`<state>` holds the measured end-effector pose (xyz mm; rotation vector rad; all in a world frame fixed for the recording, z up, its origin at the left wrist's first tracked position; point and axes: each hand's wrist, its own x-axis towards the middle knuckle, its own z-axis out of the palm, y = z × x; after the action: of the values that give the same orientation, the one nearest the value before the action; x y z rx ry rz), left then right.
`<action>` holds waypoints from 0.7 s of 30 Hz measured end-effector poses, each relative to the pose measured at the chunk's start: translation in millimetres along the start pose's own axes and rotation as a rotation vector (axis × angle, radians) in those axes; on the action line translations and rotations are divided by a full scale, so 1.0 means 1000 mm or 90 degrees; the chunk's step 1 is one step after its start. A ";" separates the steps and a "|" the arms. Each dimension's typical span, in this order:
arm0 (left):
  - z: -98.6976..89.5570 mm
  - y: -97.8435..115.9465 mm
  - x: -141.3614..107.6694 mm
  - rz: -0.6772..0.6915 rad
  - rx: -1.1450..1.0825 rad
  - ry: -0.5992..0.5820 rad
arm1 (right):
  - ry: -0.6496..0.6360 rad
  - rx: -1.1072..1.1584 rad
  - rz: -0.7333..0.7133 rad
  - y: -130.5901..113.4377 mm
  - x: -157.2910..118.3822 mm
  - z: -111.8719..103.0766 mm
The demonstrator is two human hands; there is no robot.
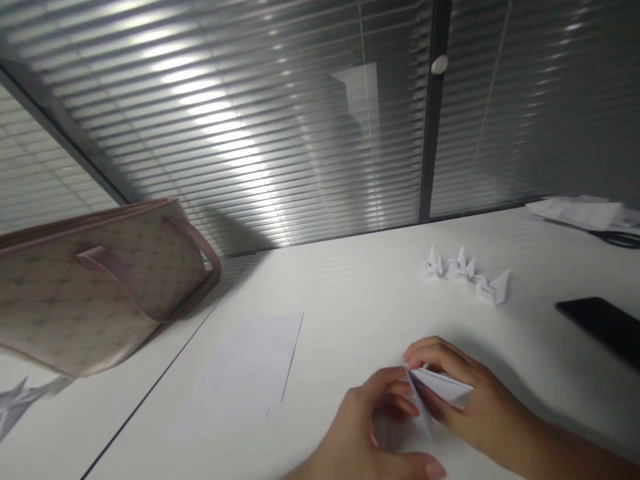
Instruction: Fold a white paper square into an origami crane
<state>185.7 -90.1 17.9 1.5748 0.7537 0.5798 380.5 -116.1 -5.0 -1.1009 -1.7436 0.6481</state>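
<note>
Your white paper was folded into narrow, pointed flaps, partly spread apart; it sat tilted between your left hand and right hand, one flap angling down.

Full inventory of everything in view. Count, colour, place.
paper cranes: 3, white, on the table beyond the hands
flat sheet: 1, white, table centre-left
handbag: 1, beige with pink trim, left
folded piece: at least 1, whitish, left edge, cut off
phone: 1, black, right edge
loose papers: several, white, far right; exact count unclear
looped item: 1, black, by those papers; type unclear
table: white, dark seam at left
blinds: grey, behind the table
window frame: dark, white knob on it
paper in hand: 1, white, folded, between the hands
left hand: 1, bare, bottom centre
right hand: 1, bare, lower right
</note>
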 end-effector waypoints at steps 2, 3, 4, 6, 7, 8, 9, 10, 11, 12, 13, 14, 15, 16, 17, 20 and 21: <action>0.011 0.003 -0.001 -0.052 -0.049 0.056 | 0.001 -0.003 0.046 -0.002 -0.001 0.003; 0.014 0.004 -0.001 -0.083 -0.065 0.106 | 0.008 0.008 0.088 -0.003 -0.001 0.004; 0.015 0.004 0.000 -0.113 -0.077 0.149 | 0.023 0.032 0.137 -0.004 0.000 0.003; 0.013 0.004 0.003 -0.144 -0.111 0.199 | 0.042 0.124 0.244 -0.003 0.003 0.000; 0.010 0.004 0.004 -0.146 -0.127 0.201 | 0.044 0.178 0.284 -0.002 0.005 -0.002; 0.007 0.004 0.006 -0.141 -0.139 0.197 | 0.044 0.222 0.307 0.000 0.007 -0.004; 0.004 0.005 0.009 -0.137 -0.151 0.198 | 0.044 0.247 0.311 0.003 0.009 -0.006; 0.001 0.005 0.011 -0.133 -0.160 0.203 | 0.046 0.256 0.306 0.005 0.010 -0.008; -0.001 0.005 0.012 -0.131 -0.168 0.209 | 0.053 0.251 0.296 0.007 0.012 -0.009; -0.003 0.005 0.014 -0.131 -0.174 0.217 | 0.064 0.241 0.286 0.008 0.012 -0.010; -0.003 0.005 0.015 -0.131 -0.179 0.227 | 0.074 0.222 0.270 0.009 0.013 -0.011; -0.003 0.005 0.016 -0.132 -0.183 0.237 | 0.080 0.191 0.242 0.009 0.013 -0.011; -0.003 0.004 0.016 -0.133 -0.186 0.248 | 0.082 0.148 0.199 0.010 0.012 -0.011; -0.002 0.003 0.016 -0.134 -0.189 0.256 | 0.076 0.099 0.144 0.010 0.012 -0.010; -0.001 0.002 0.015 -0.135 -0.191 0.260 | 0.060 0.052 0.082 0.010 0.011 -0.010; 0.001 -0.001 0.014 -0.129 -0.205 0.261 | 0.007 0.014 -0.046 0.008 0.009 -0.008; 0.000 -0.001 0.015 -0.122 -0.216 0.261 | 0.004 0.029 -0.058 0.007 0.009 -0.009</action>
<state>195.2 -79.3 16.1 1.0687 1.0395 0.8524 390.0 -105.4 -3.1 -0.9856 -1.7540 0.6246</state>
